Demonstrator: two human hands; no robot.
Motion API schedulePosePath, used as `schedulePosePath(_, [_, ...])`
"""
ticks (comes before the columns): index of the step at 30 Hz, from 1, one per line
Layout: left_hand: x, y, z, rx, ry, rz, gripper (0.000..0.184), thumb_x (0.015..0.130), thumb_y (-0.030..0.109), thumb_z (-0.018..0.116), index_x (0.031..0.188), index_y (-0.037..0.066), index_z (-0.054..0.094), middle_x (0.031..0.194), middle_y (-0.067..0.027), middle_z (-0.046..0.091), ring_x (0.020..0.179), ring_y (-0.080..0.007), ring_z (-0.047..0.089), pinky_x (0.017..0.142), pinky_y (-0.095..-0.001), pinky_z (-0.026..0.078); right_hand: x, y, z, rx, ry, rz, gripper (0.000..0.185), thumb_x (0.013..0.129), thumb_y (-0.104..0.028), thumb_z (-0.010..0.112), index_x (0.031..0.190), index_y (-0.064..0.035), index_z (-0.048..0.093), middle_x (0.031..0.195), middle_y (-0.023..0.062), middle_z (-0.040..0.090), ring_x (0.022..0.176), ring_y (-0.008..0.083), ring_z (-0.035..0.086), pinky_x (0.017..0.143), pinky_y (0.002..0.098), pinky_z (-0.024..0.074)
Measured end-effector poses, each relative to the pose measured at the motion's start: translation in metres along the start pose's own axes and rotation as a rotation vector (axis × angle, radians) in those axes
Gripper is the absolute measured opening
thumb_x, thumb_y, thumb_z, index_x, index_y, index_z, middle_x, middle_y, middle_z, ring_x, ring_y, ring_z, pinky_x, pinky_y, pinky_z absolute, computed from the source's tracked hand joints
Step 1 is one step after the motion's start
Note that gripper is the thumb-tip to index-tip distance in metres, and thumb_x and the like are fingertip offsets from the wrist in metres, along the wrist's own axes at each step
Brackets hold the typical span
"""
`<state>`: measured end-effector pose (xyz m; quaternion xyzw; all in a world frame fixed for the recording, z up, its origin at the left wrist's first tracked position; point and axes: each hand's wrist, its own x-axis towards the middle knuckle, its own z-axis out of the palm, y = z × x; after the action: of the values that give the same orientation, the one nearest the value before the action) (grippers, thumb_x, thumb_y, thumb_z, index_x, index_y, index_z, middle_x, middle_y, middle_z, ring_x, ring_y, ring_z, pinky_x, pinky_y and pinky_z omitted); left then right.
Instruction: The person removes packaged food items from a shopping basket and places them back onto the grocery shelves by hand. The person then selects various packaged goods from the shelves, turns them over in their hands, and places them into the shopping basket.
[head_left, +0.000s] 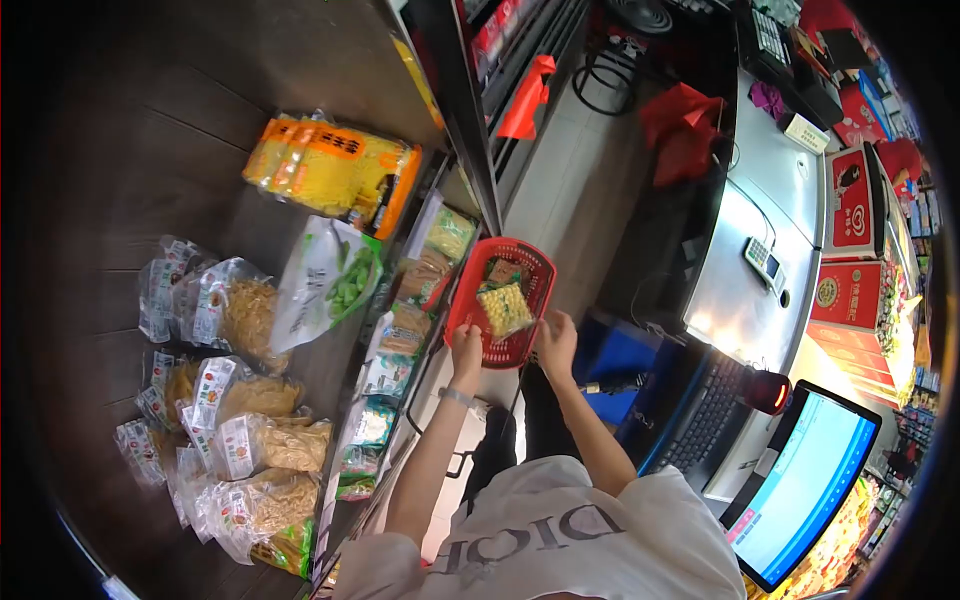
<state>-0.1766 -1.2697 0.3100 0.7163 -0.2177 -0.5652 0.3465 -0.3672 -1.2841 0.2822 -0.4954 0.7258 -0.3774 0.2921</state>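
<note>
A red plastic basket with slotted walls is held in front of my body, between the shelf and the counter. My left hand, with a band on its wrist, is closed on the basket's near left rim. At the near right rim, my right hand has its fingers curled round the edge. Inside the basket lies a clear pack of yellow kernels, which looks like corn. Behind it is a brownish pack whose contents I cannot make out.
Left, a dark shelf holds several bags of dried tan food, yellow packs and a green-and-white bag. A lower shelf has packs. Right, a metal counter bears a card terminal, keyboard and monitor.
</note>
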Motion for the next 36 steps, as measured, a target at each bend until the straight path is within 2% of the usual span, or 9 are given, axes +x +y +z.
schedulePosePath(2, [-0.027, 0.041, -0.016, 0.11, -0.03, 0.007, 0.03, 0.097, 0.016, 0.047, 0.114, -0.004, 0.063, 0.112, -0.0134, 0.065, 0.099, -0.0161, 0.062, 0.084, -0.0269, 0.048, -0.004, -0.015, -0.016, 0.25, 0.035, 0.16, 0.024, 0.088, -0.015, 0.075, 0.098, -0.0001, 0.06, 0.098, 0.0147, 0.063, 0.093, 0.0266, 0.063, 0.085, 0.0355, 0.0504])
schedulePosePath(6, [-0.144, 0.127, -0.061, -0.261, -0.19, 0.242, 0.032, 0.096, 0.007, 0.047, 0.124, -0.005, 0.058, 0.118, -0.0137, 0.065, 0.112, -0.0187, 0.062, 0.1, -0.0288, 0.046, -0.009, -0.109, -0.07, 0.512, 0.018, -0.014, 0.012, 0.093, -0.007, 0.069, 0.094, -0.0028, 0.057, 0.093, 0.0059, 0.058, 0.089, 0.0123, 0.058, 0.081, 0.0271, 0.0494])
schedulePosePath(10, [-0.289, 0.224, -0.127, -0.144, -0.384, 0.44, 0.033, 0.098, 0.014, 0.051, 0.125, -0.002, 0.06, 0.127, -0.01, 0.063, 0.122, -0.0197, 0.056, 0.108, -0.032, 0.038, -0.023, -0.224, -0.101, 0.591, -0.101, -0.096, 0.006, 0.095, 0.0, 0.062, 0.091, -0.0003, 0.058, 0.091, 0.0035, 0.054, 0.086, 0.0101, 0.055, 0.08, 0.0248, 0.0472])
schedulePosePath(16, [-0.461, 0.286, -0.212, -0.004, -0.236, 1.173, 0.027, 0.095, 0.005, 0.051, 0.115, -0.007, 0.064, 0.114, -0.0212, 0.066, 0.11, -0.0309, 0.062, 0.096, -0.0422, 0.047, -0.082, -0.412, -0.125, 0.855, -0.166, -0.609, 0.008, 0.098, 0.0, 0.056, 0.091, 0.0039, 0.058, 0.089, 0.0077, 0.059, 0.08, 0.0159, 0.057, 0.077, 0.0273, 0.0473])
schedulePosePath(18, [-0.493, 0.291, -0.231, 0.175, 0.087, 1.59, 0.025, 0.094, 0.001, 0.054, 0.116, -0.004, 0.065, 0.113, -0.0152, 0.068, 0.102, -0.0298, 0.066, 0.09, -0.0389, 0.051, -0.105, -0.469, -0.148, 0.888, -0.133, -1.026, 0.012, 0.1, -0.001, 0.05, 0.093, 0.0021, 0.06, 0.087, 0.0088, 0.063, 0.082, 0.0177, 0.058, 0.077, 0.0298, 0.0465])
schedulePosePath(24, [-0.528, 0.344, -0.252, 0.436, 0.947, 1.642, 0.024, 0.086, 0.004, 0.061, 0.109, -0.001, 0.065, 0.105, -0.018, 0.068, 0.093, -0.034, 0.066, 0.08, -0.0394, 0.053, -0.114, -0.628, -0.191, 0.652, -0.03, -1.406, 0.012, 0.093, 0.002, 0.055, 0.103, 0.0057, 0.061, 0.096, 0.017, 0.068, 0.091, 0.0259, 0.064, 0.084, 0.0342, 0.0485])
schedulePosePath(26, [-0.518, 0.373, -0.245, 0.603, 1.203, 1.534, 0.023, 0.086, 0.005, 0.061, 0.108, 0.0, 0.062, 0.099, -0.0181, 0.066, 0.091, -0.0353, 0.064, 0.077, -0.0412, 0.053, -0.113, -0.664, -0.193, 0.559, -0.179, -1.292, 0.023, 0.094, -0.008, 0.058, 0.111, 0.0066, 0.06, 0.102, 0.0209, 0.068, 0.099, 0.0306, 0.066, 0.089, 0.0368, 0.049])
schedulePosePath(30, [-0.485, 0.416, -0.236, 0.73, 1.356, 1.323, 0.023, 0.089, 0.013, 0.059, 0.107, -0.001, 0.061, 0.097, -0.0162, 0.066, 0.088, -0.0345, 0.063, 0.076, -0.043, 0.052, -0.092, -0.697, -0.162, 0.166, -0.252, -1.222, 0.045, 0.094, -0.033, 0.06, 0.118, 0.0048, 0.059, 0.112, 0.0285, 0.065, 0.107, 0.044, 0.062, 0.091, 0.0484, 0.0496])
schedulePosePath(36, [-0.456, 0.423, -0.234, 0.935, 1.446, 1.214, 0.04, 0.093, 0.02, 0.058, 0.128, 0.0, 0.056, 0.097, -0.0192, 0.067, 0.091, -0.0381, 0.065, 0.081, -0.0488, 0.05, -0.092, -0.696, -0.157, 0.295, -0.26, -1.208, 0.053, 0.09, -0.03, 0.069, 0.128, 0.005, 0.054, 0.115, 0.0295, 0.064, 0.105, 0.0426, 0.065, 0.088, 0.0435, 0.0513])
